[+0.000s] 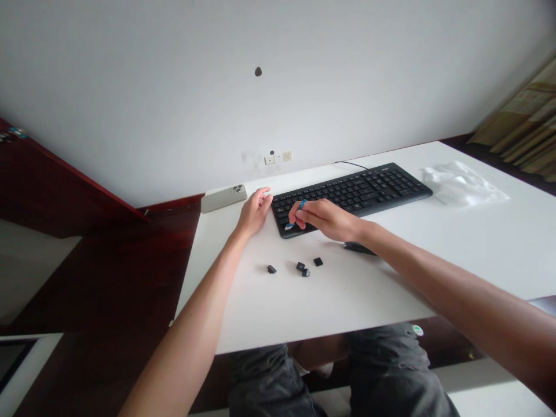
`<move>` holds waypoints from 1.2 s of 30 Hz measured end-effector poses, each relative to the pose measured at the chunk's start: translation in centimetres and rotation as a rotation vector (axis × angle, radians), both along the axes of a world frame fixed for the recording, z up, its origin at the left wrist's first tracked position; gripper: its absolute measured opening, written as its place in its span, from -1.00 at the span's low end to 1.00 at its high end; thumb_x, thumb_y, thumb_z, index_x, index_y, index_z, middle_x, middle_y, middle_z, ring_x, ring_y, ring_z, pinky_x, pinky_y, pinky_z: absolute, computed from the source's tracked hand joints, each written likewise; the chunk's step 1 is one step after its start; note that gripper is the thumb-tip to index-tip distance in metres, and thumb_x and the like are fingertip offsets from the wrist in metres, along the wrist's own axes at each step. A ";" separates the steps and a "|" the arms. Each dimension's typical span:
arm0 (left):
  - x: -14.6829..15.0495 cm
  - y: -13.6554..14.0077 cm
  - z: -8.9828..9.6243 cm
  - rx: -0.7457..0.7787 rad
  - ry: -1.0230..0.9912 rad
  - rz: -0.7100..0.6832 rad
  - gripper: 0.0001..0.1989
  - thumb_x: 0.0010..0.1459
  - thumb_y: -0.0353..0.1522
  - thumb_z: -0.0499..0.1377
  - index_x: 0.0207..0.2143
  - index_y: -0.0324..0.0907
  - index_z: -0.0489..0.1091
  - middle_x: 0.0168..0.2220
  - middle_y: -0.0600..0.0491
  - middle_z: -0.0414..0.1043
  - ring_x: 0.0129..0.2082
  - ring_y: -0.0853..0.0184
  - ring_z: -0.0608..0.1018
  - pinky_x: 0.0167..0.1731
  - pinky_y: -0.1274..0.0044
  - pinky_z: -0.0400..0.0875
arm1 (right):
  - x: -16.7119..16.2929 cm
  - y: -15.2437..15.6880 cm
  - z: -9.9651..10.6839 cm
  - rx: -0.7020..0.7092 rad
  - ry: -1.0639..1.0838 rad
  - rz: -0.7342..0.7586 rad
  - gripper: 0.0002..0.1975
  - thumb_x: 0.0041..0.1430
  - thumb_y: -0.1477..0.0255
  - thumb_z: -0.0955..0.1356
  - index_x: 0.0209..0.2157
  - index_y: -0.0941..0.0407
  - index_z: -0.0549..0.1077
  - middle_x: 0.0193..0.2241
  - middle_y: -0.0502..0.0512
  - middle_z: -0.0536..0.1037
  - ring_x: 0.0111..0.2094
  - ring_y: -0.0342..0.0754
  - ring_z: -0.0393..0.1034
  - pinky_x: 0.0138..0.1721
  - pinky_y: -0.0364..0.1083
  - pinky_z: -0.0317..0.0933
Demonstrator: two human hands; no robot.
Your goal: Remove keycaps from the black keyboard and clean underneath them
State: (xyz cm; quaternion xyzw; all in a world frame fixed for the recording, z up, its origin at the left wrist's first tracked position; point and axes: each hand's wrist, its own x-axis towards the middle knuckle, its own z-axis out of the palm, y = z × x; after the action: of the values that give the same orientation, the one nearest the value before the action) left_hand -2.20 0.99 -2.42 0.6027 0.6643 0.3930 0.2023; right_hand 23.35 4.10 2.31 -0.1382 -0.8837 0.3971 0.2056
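Observation:
A black keyboard (pixel 369 188) lies at a slant on the white table. My left hand (pixel 255 209) is at its left end, thumb near the edge, fingers loosely curled and apart with nothing seen in them. Over the keyboard's lower left keys, my right hand (pixel 324 219) is closed on a slim blue tool with a whitish end (pixel 289 226); its exact kind is hidden by the fingers. Loose black keycaps lie in front of the keyboard: one at the left (pixel 271 269), a close pair (pixel 300 266) and a flat one (pixel 318 262).
A phone (pixel 223 199) lies face down at the table's back left corner. Crumpled clear plastic (pixel 464 184) sits right of the keyboard. A dark slim object (pixel 358 248) is partly covered by my right forearm. Behind the table stands a wall with sockets (pixel 287 156).

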 end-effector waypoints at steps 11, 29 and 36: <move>0.0 0.0 0.0 0.001 -0.001 -0.001 -0.49 0.43 -0.08 0.07 0.26 -0.15 0.44 0.12 -0.15 0.58 -0.04 0.14 0.60 0.11 0.29 0.44 | 0.0 0.0 0.0 0.007 -0.034 0.008 -0.59 0.57 0.25 0.13 -0.32 0.07 0.40 -0.10 0.15 0.64 -0.29 -0.03 0.40 -0.14 0.02 0.21; 0.2 -0.1 0.3 -0.014 0.020 0.000 -0.48 0.43 -0.08 0.07 0.27 -0.17 0.42 0.09 -0.14 0.60 -0.05 0.14 0.61 0.11 0.30 0.45 | 0.4 0.4 0.2 0.042 -0.011 -0.123 -0.58 0.58 0.25 0.12 -0.33 0.08 0.39 -0.19 0.14 0.61 -0.37 -0.07 0.32 -0.22 0.00 0.18; 0.2 -0.1 0.2 -0.012 0.024 -0.008 -0.47 0.44 -0.06 0.07 0.27 -0.17 0.41 0.05 -0.14 0.60 -0.03 0.12 0.61 0.11 0.30 0.44 | 0.6 0.5 0.3 0.031 0.004 -0.148 -0.58 0.59 0.23 0.12 -0.29 0.08 0.42 -0.27 0.10 0.56 -0.35 -0.06 0.33 -0.22 -0.01 0.18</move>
State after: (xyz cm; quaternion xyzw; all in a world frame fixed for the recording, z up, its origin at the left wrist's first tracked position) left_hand -2.03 0.90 -2.23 0.6088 0.6667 0.3810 0.1992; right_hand 23.93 4.64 2.63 -0.1992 -0.8767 0.3672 0.2386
